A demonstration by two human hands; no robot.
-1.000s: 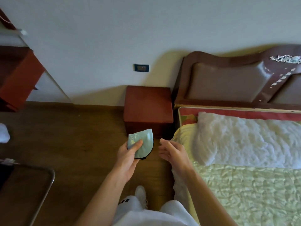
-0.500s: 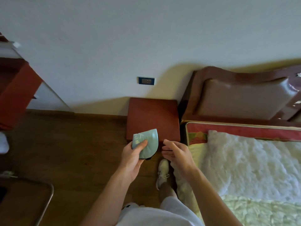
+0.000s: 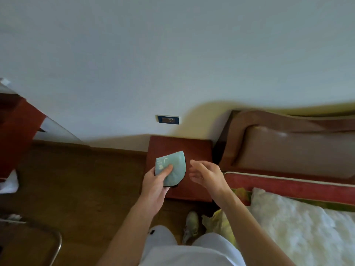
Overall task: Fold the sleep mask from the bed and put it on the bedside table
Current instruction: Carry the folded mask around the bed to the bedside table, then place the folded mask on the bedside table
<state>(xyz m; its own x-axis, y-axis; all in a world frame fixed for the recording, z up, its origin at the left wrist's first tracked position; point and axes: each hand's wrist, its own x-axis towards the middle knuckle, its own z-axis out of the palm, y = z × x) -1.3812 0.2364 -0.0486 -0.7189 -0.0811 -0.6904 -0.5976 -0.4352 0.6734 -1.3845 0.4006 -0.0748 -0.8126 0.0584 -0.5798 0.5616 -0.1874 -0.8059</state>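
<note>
Head view, single frame, soft with motion blur toward the right side. The mask (image 3: 171, 168) is pale teal, folded to a rounded half shape, with small light markings near its left corner that are too blurred to read; a dark edge shows at its lower right, and its lower left part is covered by the left hand (image 3: 156, 186). That hand grips the mask, thumb pressed on the top face, the other fingers hidden beneath. The mask sits over the near left part of the table (image 3: 194, 150), a reddish-brown square top; whether it touches the wood or is held just above cannot be told. The right hand (image 3: 208, 174) is beside the mask, apart from it, fingers loosely spread and curled, holding nothing; its fingertips are smeared by blur. The table top bears nothing else visible; any drawer or front is out of sight from this angle. The bed (image 3: 299, 227) lies to the right, cut off by the frame edge, with a fluffy white cover and a red band below the padded brown headboard (image 3: 288, 146), which is blurred. A dark wall socket (image 3: 168, 119) sits above the table, detail not readable. A red cabinet (image 3: 17, 131) at left is cropped. A metal frame (image 3: 57, 244) at lower left is partly out of view. One shoe (image 3: 190, 226) shows on the wood floor between the legs.
</note>
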